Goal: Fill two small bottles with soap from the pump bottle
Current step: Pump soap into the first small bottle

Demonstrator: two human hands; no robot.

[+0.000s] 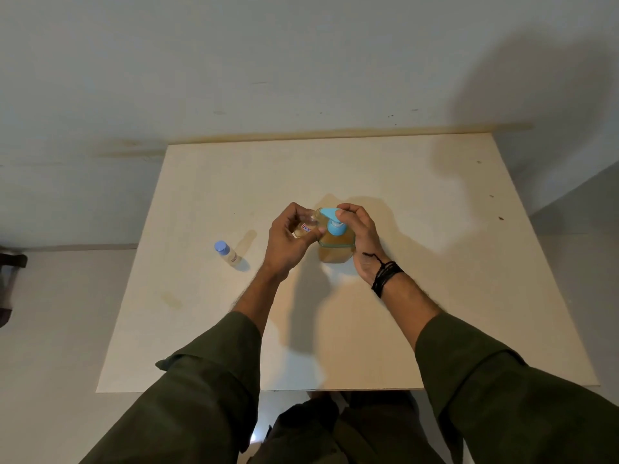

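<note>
the left hand (289, 237) grips a small bottle (306, 227), tilted so its mouth sits under the blue nozzle. just right of it, the right hand (360, 236) wraps the pump bottle (336, 247), fingers on the pump head (probably to press it). further left of the left hand stands a capped bottle (227, 252) on the table (435, 296).

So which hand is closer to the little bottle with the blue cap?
Left. The left hand is just right of the capped bottle, holding another small bottle. The right hand is farther off, on the pump bottle.
</note>
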